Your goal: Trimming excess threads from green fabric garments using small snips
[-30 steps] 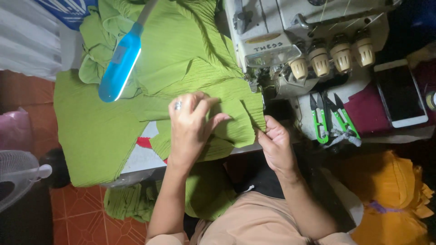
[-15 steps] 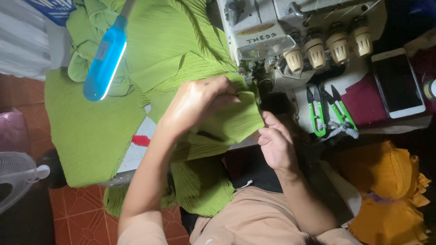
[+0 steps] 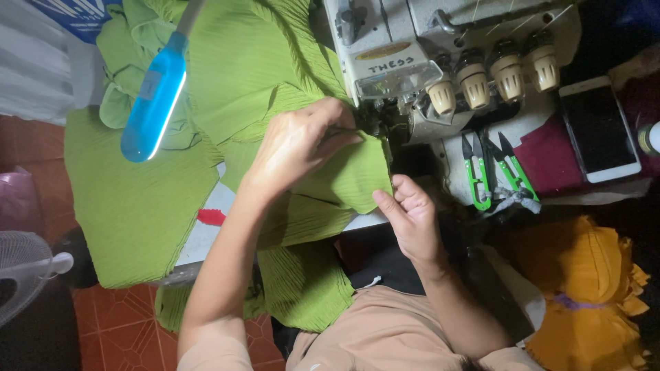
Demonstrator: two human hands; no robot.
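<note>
Needle area of the sewing machine [image 3: 412, 69] hidden behind the left hand [image 3: 299, 148] and a raised fold of green fabric [image 3: 344, 175]. Left fingertips buried in that fold; grip not discernible. Thumb and fingertips of the right hand [image 3: 409, 209] meeting the fabric edge; pinch or mere touch not determinable. Machine top cut off by the upper edge. Blue lamp [image 3: 155, 103] arm cropped at the top. Fan [image 3: 24, 271] cut by the left edge. Orange cloth pile [image 3: 584, 295] cut at the lower right. Fabric below the table edge lost in shadow. Phone [image 3: 598, 127] screen dark, unreadable.
</note>
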